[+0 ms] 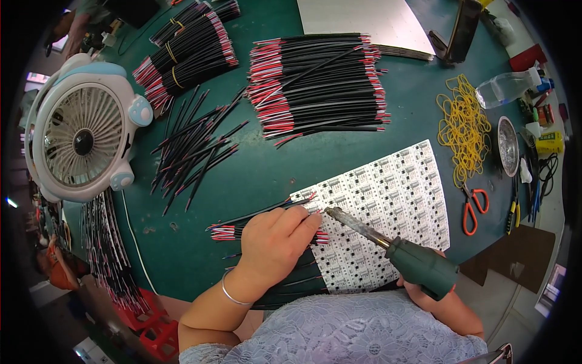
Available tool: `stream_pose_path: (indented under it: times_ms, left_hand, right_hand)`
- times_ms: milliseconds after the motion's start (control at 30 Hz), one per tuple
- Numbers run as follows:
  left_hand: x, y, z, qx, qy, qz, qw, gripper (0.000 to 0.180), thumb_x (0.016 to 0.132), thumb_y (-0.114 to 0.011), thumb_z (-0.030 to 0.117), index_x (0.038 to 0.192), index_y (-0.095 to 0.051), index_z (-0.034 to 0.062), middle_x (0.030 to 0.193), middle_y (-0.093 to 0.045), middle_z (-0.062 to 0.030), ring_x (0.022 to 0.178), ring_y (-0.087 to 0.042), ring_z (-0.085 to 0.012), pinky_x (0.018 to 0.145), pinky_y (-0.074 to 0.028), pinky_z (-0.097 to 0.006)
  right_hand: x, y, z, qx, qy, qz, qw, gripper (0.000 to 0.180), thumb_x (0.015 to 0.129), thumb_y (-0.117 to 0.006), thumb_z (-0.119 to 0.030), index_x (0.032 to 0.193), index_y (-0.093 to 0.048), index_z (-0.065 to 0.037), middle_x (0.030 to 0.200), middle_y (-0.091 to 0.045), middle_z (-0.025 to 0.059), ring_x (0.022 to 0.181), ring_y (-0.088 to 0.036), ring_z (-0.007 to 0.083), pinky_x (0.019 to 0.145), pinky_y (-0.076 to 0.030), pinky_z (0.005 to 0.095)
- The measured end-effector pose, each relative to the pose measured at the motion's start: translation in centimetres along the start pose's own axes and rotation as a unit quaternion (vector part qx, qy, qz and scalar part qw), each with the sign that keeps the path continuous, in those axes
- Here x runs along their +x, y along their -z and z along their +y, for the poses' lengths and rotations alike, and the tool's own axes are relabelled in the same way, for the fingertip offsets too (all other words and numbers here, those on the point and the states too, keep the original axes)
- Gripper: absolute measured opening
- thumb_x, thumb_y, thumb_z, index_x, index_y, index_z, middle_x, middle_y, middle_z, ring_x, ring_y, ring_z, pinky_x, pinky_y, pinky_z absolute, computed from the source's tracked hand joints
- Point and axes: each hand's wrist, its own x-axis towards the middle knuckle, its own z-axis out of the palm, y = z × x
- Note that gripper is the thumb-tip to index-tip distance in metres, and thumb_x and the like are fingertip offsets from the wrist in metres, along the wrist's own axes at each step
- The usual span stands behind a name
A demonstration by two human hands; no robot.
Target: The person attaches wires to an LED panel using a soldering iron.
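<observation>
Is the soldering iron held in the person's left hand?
No, the right hand holds the soldering iron, while the left hand is over the black wires.

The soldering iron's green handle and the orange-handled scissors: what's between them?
In the head view: the white circuit sheet's right edge, then a strip of green table.

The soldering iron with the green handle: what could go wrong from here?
If it is hot, which the picture can't show, the soldering iron could burn the left hand, whose fingertips are very near its tip.
A slip of the right hand might drag the tip over neighbouring parts on the white circuit board sheet.
The loose black wires beneath and beside the left hand might get nudged out of place.
</observation>
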Motion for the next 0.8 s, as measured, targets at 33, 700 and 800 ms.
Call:
stream_pose_path:
  times_ms: [33, 700, 800]
  left_hand:
    - [0.0, 0.0, 0.0, 0.002, 0.0, 0.0, 1.0, 0.02, 0.066, -0.063, 0.009, 0.085, -0.067, 0.0089, 0.078, -0.059, -0.0021, 0.06, -0.055, -0.0165, 0.051, -0.044, -0.028]
    - [0.0, 0.1, 0.3, 0.01, 0.005, -0.008, 1.0, 0.02, 0.064, -0.063, 0.008, 0.084, -0.066, 0.01, 0.077, -0.058, -0.0018, 0.061, -0.055, -0.0171, 0.052, -0.044, -0.029]
    - [0.1, -0.2, 0.0, -0.006, 0.008, 0.002, 1.0, 0.018, 0.065, -0.063, 0.007, 0.082, -0.066, 0.0112, 0.076, -0.059, -0.0009, 0.061, -0.056, -0.0172, 0.053, -0.044, -0.029]
  right_hand:
    - [0.0, -0.1, 0.0, 0.015, -0.009, 0.005, 1.0, 0.026, 0.08, -0.054, -0.006, 0.105, -0.057, 0.0, 0.078, -0.062, 0.0061, 0.059, -0.062, 0.0132, 0.064, -0.049, 0.029]
    - [-1.4, 0.6, 0.6, 0.072, -0.103, -0.015, 0.992, 0.028, 0.069, -0.062, -0.007, 0.097, -0.065, -0.007, 0.093, -0.066, 0.0094, 0.081, -0.065, 0.0261, 0.075, -0.05, 0.0362]
    - [-1.0, 0.1, 1.0, 0.034, -0.045, 0.007, 0.998, 0.026, 0.073, -0.058, -0.008, 0.099, -0.061, -0.002, 0.082, -0.063, 0.0089, 0.068, -0.062, 0.0213, 0.065, -0.05, 0.033]
